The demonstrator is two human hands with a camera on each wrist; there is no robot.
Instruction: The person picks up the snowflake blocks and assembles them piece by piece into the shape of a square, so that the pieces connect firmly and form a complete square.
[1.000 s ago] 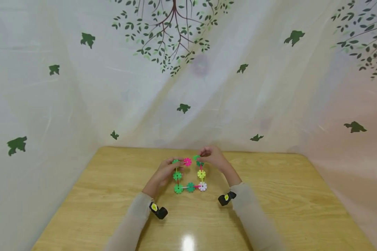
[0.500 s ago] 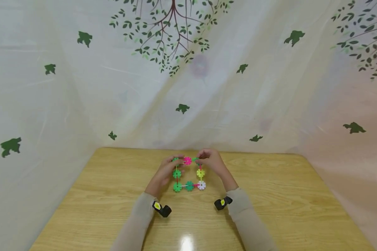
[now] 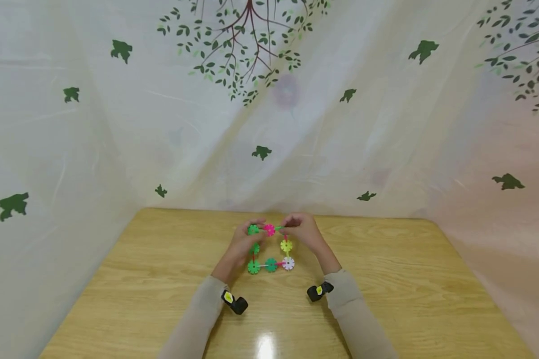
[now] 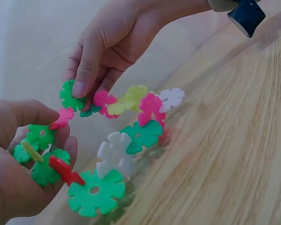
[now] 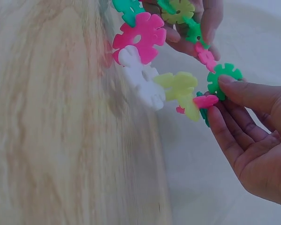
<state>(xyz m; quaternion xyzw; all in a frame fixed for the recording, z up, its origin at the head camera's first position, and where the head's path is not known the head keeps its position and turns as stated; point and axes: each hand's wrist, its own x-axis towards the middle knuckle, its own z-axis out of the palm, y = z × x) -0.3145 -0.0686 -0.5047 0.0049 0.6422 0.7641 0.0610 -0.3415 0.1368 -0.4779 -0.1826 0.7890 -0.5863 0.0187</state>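
Observation:
A squarish loop of interlocking snowflake discs, in green, pink, yellow, white and red, spans both hands. My left hand (image 3: 241, 245) grips its far left part, around several green discs and near the pink disc (image 3: 269, 230). Between thumb and fingers, my right hand (image 3: 306, 231) pinches a bright green disc (image 4: 72, 96) at the far right corner. In the left wrist view that disc meets a pink disc (image 4: 63, 117) on the left hand's side. The near side, with a green disc (image 3: 253, 267) and a white disc (image 3: 288, 263), hangs low by the tabletop; contact is unclear.
A light wooden table (image 3: 408, 289) lies beneath the hands. Behind it hangs a pale cloth (image 3: 197, 149) printed with branches and green birds. Each sleeve carries a black wrist camera (image 3: 235, 302).
The gap at the loop's far side has closed: the right hand's green disc has moved left to the pink disc. The left hand has shifted inward over the left side's discs.

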